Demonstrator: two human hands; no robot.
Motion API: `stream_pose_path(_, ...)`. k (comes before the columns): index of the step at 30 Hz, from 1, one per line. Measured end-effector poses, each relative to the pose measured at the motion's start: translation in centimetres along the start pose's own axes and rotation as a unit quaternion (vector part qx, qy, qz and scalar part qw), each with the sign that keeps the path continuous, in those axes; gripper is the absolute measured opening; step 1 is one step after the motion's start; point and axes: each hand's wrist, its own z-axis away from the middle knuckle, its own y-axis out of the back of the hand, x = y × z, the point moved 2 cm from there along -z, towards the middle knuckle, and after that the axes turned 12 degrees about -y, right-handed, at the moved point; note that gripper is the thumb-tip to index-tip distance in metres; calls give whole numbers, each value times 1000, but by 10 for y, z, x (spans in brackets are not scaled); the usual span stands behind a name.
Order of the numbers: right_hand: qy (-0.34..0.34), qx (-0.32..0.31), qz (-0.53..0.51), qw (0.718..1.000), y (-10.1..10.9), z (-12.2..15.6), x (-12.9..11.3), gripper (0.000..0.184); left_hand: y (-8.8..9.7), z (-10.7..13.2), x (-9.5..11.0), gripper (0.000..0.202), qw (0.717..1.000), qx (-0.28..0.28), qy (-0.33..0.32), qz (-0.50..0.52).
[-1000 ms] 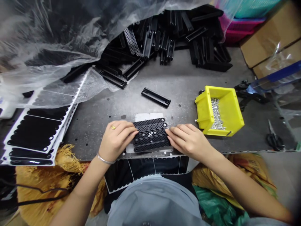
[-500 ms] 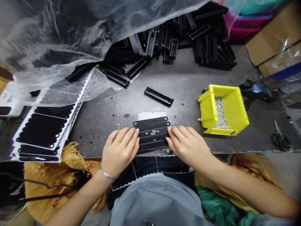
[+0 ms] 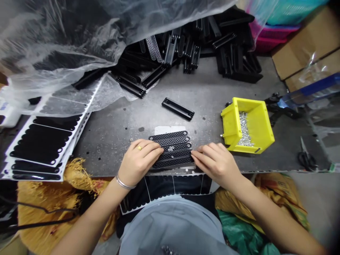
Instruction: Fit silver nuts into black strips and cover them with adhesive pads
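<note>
The grey bench (image 3: 119,127) (pale-flecked) carries a white plate (image 3: 167,129), black frame (image 3: 175,112), yellow bin (image 3: 259,129), scissors (image 3: 306,160) and heaped black parts (image 3: 169,53).

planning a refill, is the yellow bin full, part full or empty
Part full: small metal pieces lie in the yellow bin, with bare yellow wall showing beside them.

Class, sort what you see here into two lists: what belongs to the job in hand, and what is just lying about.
Seemingly part of the job:
patterned black strips, between the left hand and right hand
small rings on the strips
yellow bin of small silvery pieces

Probably just lying about:
scissors
clear plastic sheeting
cardboard boxes
</note>
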Motion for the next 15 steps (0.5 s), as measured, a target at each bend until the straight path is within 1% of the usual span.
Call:
stream_pose_path(1, 20, 12, 19, 1000, 0, 5, -1, 12, 1, 2, -1, 11, 1000, 0, -3, -6)
stream_pose_path(3, 54, 23, 51, 997, -1, 11, -3, 19, 6, 7, -4, 9, 1000, -5, -7, -21)
stream_pose_path(5, 70, 23, 80, 994, -4, 15, -6, 28, 11, 14, -6, 10, 999, -11, -4, -31)
stream_pose_path(7, 73, 25, 112, 991, -3, 16, -8, 32, 14, 20, -6, 12, 1000, -13, 3, -28)
stream_pose_path(11, 106, 30, 152, 982, 3, 14, -10, 32, 13, 21, -2, 12, 1000, -6, 7, -16)
stream_pose_path(15, 156, 15, 194, 968, 8, 8, -10, 30, 10, 15, 2, 11, 998, -6, 31, -55)
